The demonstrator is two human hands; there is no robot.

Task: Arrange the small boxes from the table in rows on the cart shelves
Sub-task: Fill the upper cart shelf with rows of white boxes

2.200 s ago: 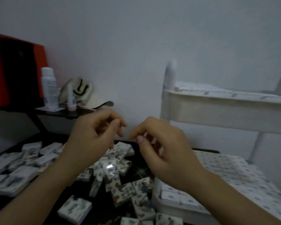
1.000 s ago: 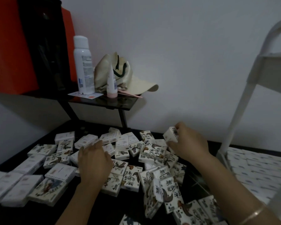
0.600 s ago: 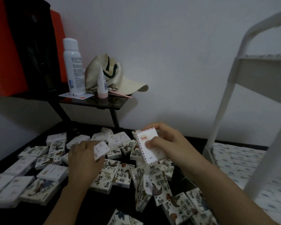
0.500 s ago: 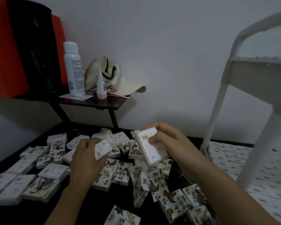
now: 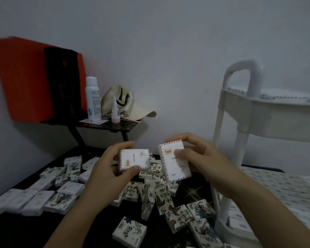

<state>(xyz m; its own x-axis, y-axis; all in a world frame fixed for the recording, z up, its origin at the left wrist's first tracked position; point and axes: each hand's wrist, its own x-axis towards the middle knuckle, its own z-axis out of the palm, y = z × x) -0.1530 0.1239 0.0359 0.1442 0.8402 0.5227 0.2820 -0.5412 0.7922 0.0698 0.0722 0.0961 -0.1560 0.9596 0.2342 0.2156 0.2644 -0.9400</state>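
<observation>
Head view, left hand [image 5: 107, 173] fingers gripping small box [image 5: 134, 159], right hand [image 5: 202, 161] gripping another box [image 5: 174, 162]

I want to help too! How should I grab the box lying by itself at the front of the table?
Come from above and pinch the lone box across its two long edges: it lies flat, picture side up, with bare table around it.

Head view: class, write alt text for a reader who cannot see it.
The left hand holds a small box and the right hand a second box, above a dark table strewn with loose boxes. A white cart stands at the right, with rows of boxes on its lower shelf.
</observation>
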